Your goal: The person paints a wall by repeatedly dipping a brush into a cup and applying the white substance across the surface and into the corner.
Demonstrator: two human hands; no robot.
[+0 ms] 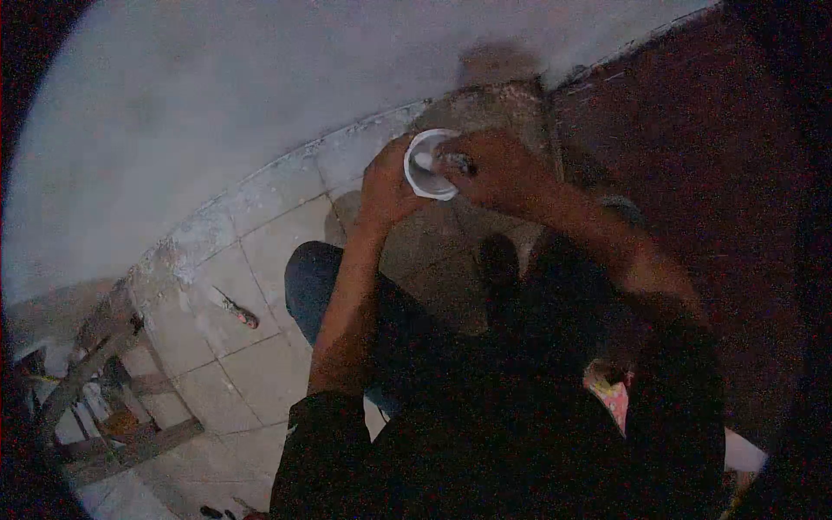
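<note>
A white round container (pixel 416 179), like a cup or small tub, is held over the floor near the wall, its open top facing me. My left hand (pixel 387 184) is closed around its left side. My right hand (pixel 496 166) is closed at the right of the opening, on a slim tool with a dark, patterned handle (pixel 459 161). A pale end of this tool seems to reach into the container; dim light hides its exact kind. A small hand tool (pixel 236 309) with a light blade and dark-reddish handle lies on the tiles to the left.
A pale wall (pixel 217 113) meets the tiled floor (pixel 251 355) along a rough, chipped edge. A dark red-brown surface (pixel 685 199) stands at right. A wooden frame (pixel 130 446) with assorted items is at lower left. My knee (pixel 312 282) is below my left forearm.
</note>
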